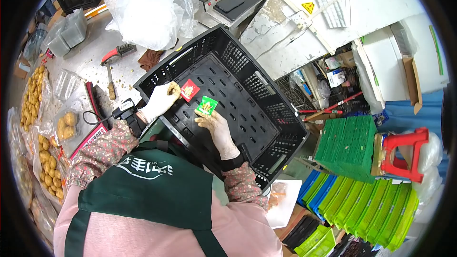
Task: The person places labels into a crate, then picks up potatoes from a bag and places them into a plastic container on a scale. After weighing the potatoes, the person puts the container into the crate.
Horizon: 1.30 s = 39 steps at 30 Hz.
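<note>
Gloved left hand (164, 100), its fingers closed on a red packet's (190, 90) edge, reaches over the black crate's (259, 74) near rim; gloved right hand (217, 131) pinches a green packet (207, 105). Slotted floor (238, 100) stretches rightward to perforated walls (281, 150). The packets' print is too small to read.

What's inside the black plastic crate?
Bare slotted floor shows; whatever lies beneath the square red packet, square green packet, white-gloved left hand and white-gloved right hand is hidden.
</note>
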Motion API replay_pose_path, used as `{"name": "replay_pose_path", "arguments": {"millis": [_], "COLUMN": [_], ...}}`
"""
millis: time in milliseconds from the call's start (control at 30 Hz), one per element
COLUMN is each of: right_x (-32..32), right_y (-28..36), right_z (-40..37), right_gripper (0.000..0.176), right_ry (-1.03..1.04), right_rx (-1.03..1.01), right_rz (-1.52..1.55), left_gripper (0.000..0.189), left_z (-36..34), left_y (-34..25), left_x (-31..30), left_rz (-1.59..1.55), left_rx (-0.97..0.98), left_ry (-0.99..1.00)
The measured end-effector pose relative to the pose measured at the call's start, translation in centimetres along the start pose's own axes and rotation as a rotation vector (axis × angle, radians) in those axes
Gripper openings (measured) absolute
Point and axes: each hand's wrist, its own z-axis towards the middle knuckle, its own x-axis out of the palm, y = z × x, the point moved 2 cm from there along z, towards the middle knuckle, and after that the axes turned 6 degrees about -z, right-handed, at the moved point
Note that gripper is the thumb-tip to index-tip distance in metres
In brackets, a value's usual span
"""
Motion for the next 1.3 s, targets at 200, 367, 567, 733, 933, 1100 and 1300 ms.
{"name": "replay_pose_path", "arguments": {"millis": [200, 367, 567, 733, 933, 1100, 1300], "right_x": [-0.4, 0.3, -1.0, -1.5, -0.2, -0.8, -6.8], "right_y": [-0.5, -0.2, -3.2, -3.7, -2.4, 2.2, 5.9], "right_z": [0.2, 0.3, 1.4, 1.5, 1.8, -2.3, -16.4], "right_gripper": [0.029, 0.027, 0.025, 0.025, 0.021, 0.017, 0.020], "right_ry": [-0.023, -0.035, -0.045, -0.095, -0.161, -0.408, -0.925], "right_rx": [0.015, 0.043, -0.027, -0.101, -0.282, -0.322, -0.494], "right_rz": [-0.031, -0.141, -0.368, -0.496, -0.209, -0.248, -0.101], "left_gripper": [0.007, 0.011, 0.013, 0.014, 0.005, 0.004, 0.009], "left_z": [-0.7, -1.8, -1.9, -1.8, -1.9, -1.8, -2.0], "left_y": [-2.6, -3.9, -4.3, -3.8, -4.8, -3.7, -3.9], "left_x": [0.4, 1.4, 1.5, 1.5, 2.0, 1.6, 1.7], "left_rz": [0.142, 0.582, 0.598, 0.534, 0.395, 0.323, 0.305], "left_rx": [0.000, 0.380, 0.461, 0.523, 0.451, 0.422, 0.370], "left_ry": [0.037, 0.125, 0.261, 0.247, 0.261, 0.324, 0.285]}}
